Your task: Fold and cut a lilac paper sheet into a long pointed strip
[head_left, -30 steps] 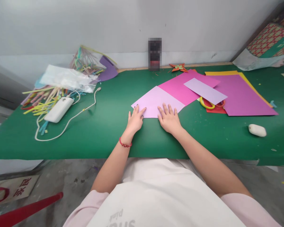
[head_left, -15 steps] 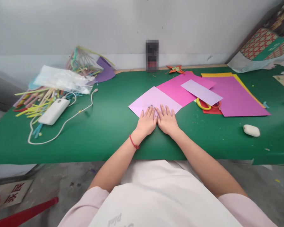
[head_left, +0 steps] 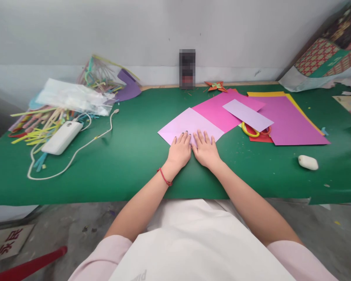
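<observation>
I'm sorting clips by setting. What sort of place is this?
Probably a craft workspace: the green table holds a lilac sheet, a pink sheet and a pile of colourful strips.

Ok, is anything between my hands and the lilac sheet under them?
Nothing visible: your left hand and right hand both touch the lilac sheet directly, and the narrow strip lies off to the right.

Green table stood along a pale wall.
The far wall (head_left: 128, 31) carried a whiter lower band (head_left: 159, 74). Grey, marked floor (head_left: 71, 226) lay below the near edge of the table (head_left: 134, 160), which reflected soft light.
</observation>
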Demonstrator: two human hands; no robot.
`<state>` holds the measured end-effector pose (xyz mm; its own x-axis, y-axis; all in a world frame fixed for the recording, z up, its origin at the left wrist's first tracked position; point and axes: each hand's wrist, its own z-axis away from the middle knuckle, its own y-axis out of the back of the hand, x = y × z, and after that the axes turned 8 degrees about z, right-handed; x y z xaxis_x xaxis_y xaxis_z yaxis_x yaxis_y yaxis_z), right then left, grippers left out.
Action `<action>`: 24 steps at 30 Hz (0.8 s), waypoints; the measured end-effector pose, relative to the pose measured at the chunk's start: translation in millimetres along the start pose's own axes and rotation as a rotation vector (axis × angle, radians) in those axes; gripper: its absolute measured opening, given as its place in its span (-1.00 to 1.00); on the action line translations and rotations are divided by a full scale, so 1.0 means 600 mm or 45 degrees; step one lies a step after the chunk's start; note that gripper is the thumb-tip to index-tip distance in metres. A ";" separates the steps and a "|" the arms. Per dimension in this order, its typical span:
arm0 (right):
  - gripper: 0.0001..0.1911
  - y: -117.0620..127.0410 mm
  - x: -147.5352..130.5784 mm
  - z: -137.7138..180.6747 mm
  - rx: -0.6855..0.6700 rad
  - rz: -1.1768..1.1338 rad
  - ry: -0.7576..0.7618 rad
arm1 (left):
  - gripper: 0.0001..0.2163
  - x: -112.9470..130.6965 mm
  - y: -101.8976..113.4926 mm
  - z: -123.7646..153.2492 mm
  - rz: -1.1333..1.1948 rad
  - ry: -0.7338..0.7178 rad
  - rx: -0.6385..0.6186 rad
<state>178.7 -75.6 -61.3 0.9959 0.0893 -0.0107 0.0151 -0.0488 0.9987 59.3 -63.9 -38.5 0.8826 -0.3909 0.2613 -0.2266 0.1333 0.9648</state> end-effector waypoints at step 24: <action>-0.43 0.000 -0.001 -0.001 -0.004 0.000 0.007 | -0.52 -0.005 -0.004 -0.005 0.013 0.015 -0.013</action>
<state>178.1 -75.0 -61.2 0.9955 0.0945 -0.0105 0.0149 -0.0459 0.9988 58.5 -60.5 -41.4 0.8850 -0.3786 0.2710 -0.2318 0.1463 0.9617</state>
